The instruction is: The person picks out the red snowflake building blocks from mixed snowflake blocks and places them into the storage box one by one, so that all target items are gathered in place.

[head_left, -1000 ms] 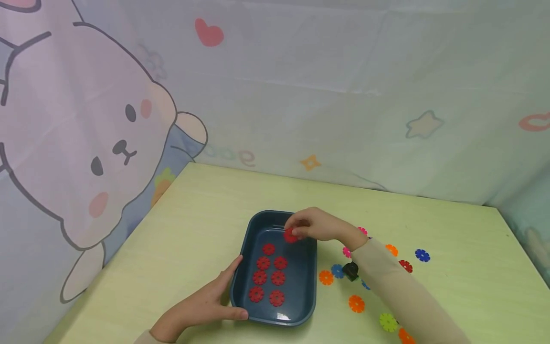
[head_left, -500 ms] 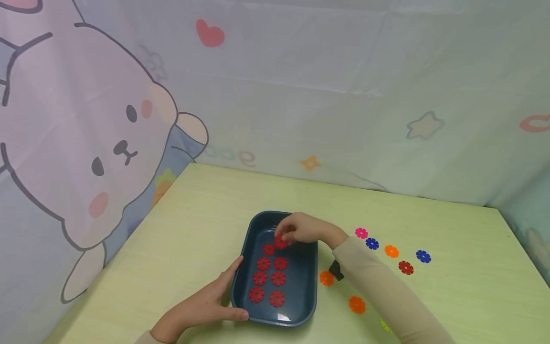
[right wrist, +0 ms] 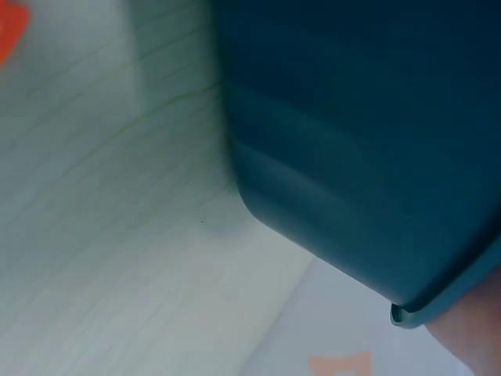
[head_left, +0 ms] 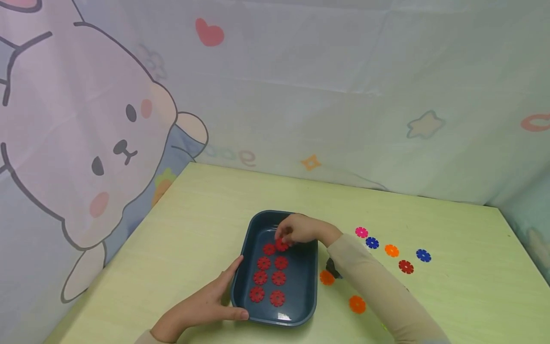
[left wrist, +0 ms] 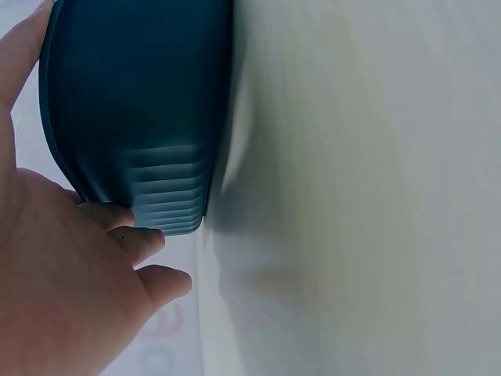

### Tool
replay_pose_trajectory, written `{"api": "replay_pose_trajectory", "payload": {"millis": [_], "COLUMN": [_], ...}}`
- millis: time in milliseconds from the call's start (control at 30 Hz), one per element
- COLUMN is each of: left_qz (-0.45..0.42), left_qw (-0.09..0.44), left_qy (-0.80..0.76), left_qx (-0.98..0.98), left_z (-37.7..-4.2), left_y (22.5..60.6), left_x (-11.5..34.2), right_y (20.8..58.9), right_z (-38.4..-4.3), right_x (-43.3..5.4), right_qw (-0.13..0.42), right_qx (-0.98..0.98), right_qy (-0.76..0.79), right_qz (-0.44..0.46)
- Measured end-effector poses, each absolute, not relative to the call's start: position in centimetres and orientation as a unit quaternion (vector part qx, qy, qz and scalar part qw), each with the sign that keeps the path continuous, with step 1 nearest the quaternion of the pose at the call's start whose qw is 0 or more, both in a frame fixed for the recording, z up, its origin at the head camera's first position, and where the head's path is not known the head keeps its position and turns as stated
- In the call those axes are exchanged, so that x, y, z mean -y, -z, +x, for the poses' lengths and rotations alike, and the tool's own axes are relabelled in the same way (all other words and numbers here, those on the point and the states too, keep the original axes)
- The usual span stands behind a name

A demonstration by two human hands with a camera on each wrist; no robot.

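A dark blue rectangular tray (head_left: pixel 311 286) stands on the table, with several red snowflake discs (head_left: pixel 279 278) lying in two columns inside it. Thumb and fingertips of my right hand (head_left: pixel 299 229) pinch another red snowflake disc (head_left: pixel 281 244) low over the tray's far part, beside the top disc of the left column. In the right wrist view, the tray's outer wall (right wrist: pixel 352 157) covers most of that hand. My left hand (head_left: pixel 205 302) spans the near left corner, its thumb against the front rim and its extended fingers touching the left side; the left wrist view shows fingertips at the outer wall (left wrist: pixel 133 94).
Right of the tray lie loose snowflake discs: orange (head_left: pixel 357 304), dark red (head_left: pixel 406 266), blue (head_left: pixel 423 255) and pink (head_left: pixel 362 232). A black object (head_left: pixel 332 268) shows partly behind the right sleeve (head_left: pixel 374 282). A printed curtain (head_left: pixel 279 95) hangs behind the table (head_left: pixel 215 210).
My right hand has moved left and slightly nearer with the red snowflake disc, bringing it into line with the right column. The left hand and tray stay put.
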State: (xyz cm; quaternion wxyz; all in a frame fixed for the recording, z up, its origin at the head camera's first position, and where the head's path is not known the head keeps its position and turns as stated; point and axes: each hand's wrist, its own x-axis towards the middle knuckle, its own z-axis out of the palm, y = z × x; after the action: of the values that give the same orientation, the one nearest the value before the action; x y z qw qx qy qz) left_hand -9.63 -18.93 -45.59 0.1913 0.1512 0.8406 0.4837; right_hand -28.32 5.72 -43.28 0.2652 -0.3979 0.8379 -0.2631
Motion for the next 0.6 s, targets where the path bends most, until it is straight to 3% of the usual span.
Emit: {"api": "replay_pose_trajectory", "payload": {"millis": [600], "left_qz": [0.155], "left_qw": [0.187], "left_qy": [-0.486], "left_qx": [-0.839], "left_z": [-9.63], "left_y": [45.76], "left_x": [18.83], "right_y": [43.76], "right_z": [-27.9], "right_x": [-4.97], "right_qw": [0.28], "right_qx": [-0.86], "right_qy": [0.216], "right_qz": [-0.366]}}
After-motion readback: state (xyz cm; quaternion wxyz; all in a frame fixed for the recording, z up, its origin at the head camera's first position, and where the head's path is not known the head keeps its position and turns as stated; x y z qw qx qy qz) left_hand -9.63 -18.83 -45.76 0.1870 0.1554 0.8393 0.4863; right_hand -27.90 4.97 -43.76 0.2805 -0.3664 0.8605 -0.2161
